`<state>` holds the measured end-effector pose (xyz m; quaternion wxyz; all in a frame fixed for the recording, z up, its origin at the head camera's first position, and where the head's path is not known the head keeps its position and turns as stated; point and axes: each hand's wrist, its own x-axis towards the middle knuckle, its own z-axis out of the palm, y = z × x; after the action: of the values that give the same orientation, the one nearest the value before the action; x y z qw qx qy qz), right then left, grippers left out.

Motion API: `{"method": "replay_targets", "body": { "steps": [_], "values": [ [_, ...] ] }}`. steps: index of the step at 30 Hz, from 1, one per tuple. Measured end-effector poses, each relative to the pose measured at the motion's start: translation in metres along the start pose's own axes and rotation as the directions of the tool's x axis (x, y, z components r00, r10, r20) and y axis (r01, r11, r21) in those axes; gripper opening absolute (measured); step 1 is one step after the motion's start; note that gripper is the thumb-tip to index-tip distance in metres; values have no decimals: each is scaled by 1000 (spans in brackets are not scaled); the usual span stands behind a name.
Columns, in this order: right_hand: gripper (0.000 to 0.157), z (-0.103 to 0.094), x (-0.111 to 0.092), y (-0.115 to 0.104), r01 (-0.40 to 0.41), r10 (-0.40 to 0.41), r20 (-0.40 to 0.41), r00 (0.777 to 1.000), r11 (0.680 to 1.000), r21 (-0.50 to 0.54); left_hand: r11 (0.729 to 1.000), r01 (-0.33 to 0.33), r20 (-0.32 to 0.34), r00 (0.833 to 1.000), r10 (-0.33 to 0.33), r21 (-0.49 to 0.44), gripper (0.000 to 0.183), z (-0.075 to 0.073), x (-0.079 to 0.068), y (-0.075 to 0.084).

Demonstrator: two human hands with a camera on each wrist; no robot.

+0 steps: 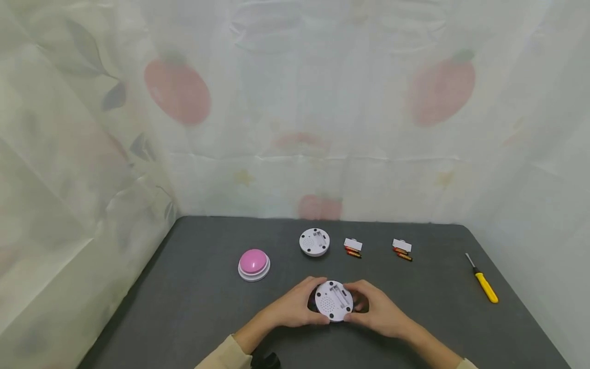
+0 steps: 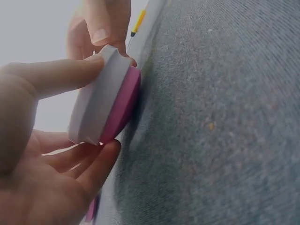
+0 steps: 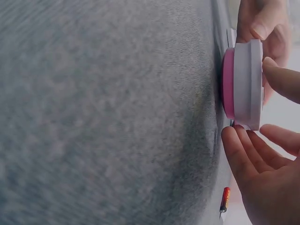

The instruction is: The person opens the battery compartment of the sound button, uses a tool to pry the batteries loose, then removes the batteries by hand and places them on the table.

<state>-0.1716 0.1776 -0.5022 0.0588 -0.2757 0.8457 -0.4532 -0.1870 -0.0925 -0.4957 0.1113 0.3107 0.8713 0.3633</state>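
Right, starting wide: a thin, wrinkled sheet (image 1: 276, 195) printed with faded fruit is hanging well beyond my fingertips, and a dark, woven-looking tabletop (image 1: 193, 292) is spreading beneath them. Now my left hand (image 1: 297, 307) and right hand (image 1: 380, 310) are pinching an upturned white button (image 1: 333, 302) from opposite sides, thumbs at the near rim, fingers at the far one. Only the edge is giving me purchase, so slipping is the danger: one thumb easing off could be tipping it. Well off to the right of my fingers, a slim, yellow-handled screwdriver (image 1: 487, 288) is lying. Back between my fingertips, the smooth, round plastic is hiding its pink dome (image 3: 228, 84) underneath; I can't tell whether that's touching the tabletop, but pressing hard might be rocking it on the curve. Just beyond my left fingertips, a second upturned button (image 1: 314, 242) is resting; farther left, a third button (image 1: 253, 264) is showing its glossy pink top. Smaller now: the held one's ridged battery bay (image 1: 340, 295) is facing up, uncovered. Beyond my right fingers, two flat white plates (image 1: 353, 244) are lying, with slim, cylindrical batteries (image 1: 354, 253) just beside them, which a careless sweep could be sending rolling.
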Motion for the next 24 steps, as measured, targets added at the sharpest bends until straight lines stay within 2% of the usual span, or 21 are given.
{"method": "replay_targets", "body": {
  "steps": [5,9,12,17,24],
  "values": [
    [69,-1,-3,5,-3,4,-27,1000,1000,23,999,-4,-8,1000,4,-42,84,3,5,1],
    [69,-7,-7,10,-11,13,-58,998,1000,23,998,-17,-9,1000,17,-62,80,8,14,5],
    [67,-13,-11,13,-33,35,-78,996,999,25,998,-17,-20,1000,16,-61,78,13,24,8],
    [65,-26,-16,17,-72,74,-109,991,997,24,1000,23,-36,999,-24,-20,78,20,40,15],
    [60,-43,-18,29,-128,129,-167,978,992,14,996,39,-42,998,-42,-75,76,29,68,20]
  ]
}}
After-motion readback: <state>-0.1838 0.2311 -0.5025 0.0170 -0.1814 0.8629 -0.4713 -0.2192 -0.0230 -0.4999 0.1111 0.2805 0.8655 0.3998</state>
